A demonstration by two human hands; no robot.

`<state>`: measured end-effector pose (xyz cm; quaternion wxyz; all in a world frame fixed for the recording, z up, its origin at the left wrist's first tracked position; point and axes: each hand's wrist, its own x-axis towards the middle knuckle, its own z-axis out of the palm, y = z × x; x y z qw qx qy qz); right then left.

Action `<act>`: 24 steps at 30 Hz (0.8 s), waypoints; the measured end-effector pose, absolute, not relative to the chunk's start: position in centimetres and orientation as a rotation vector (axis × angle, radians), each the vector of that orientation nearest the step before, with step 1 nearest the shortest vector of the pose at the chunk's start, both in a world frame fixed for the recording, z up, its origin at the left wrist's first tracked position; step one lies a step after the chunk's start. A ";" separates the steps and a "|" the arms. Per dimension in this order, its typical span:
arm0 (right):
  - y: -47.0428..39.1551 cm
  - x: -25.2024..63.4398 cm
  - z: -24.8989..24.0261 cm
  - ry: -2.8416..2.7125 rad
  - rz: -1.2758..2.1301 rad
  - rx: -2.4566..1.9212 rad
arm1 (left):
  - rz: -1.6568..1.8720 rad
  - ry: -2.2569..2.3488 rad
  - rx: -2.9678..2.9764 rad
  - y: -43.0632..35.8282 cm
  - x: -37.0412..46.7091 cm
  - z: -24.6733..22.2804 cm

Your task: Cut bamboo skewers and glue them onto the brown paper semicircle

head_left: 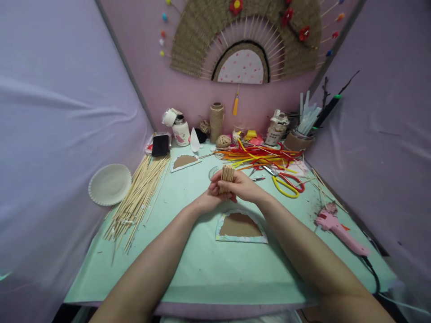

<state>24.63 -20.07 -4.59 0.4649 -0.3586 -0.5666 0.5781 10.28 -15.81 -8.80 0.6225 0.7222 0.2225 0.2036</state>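
A bundle of thin, pale wooden sticks (228, 173) is gripped between the person's 2 hands, near the centre of a mint-green cloth-covered table (215, 273). The left hand (213, 196) is cupped round it, and the right hand (245, 186) closes on it with the thumb across the front. The sticks' upper ends show; fingers cover the middle, and the bottom is hard to make out.

From the bundle, at 6 o'clock lies a brown cardboard half-round with a pale patterned fabric edge (241, 226). At 11 o'clock, a small round pale disc (213, 172) is partly hidden by fingers. At 9 o'clock spreads a loose heap of long tan sticks (139, 195). At 3 o'clock are yellow and red scissor handles (286, 186); whether they belong to 1 pair or 2, I cannot tell. At 4 o'clock lies a pink glue gun (343, 233), its nozzle blurred. At 12 o'clock, a woven straw fan (195, 40) is cut off by the top edge.
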 end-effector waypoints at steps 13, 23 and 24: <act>-20.7 23.8 -4.2 -1.349 1.360 -0.859 | 0.654 0.430 1.631 -15.9 10.1 -9.3; -20.4 23.7 -4.2 -1.338 1.320 -0.878 | 0.654 0.430 1.627 -15.9 10.1 -9.7; -20.4 23.7 -4.4 -1.336 1.322 -0.889 | 0.646 0.430 1.637 -15.9 10.0 -9.8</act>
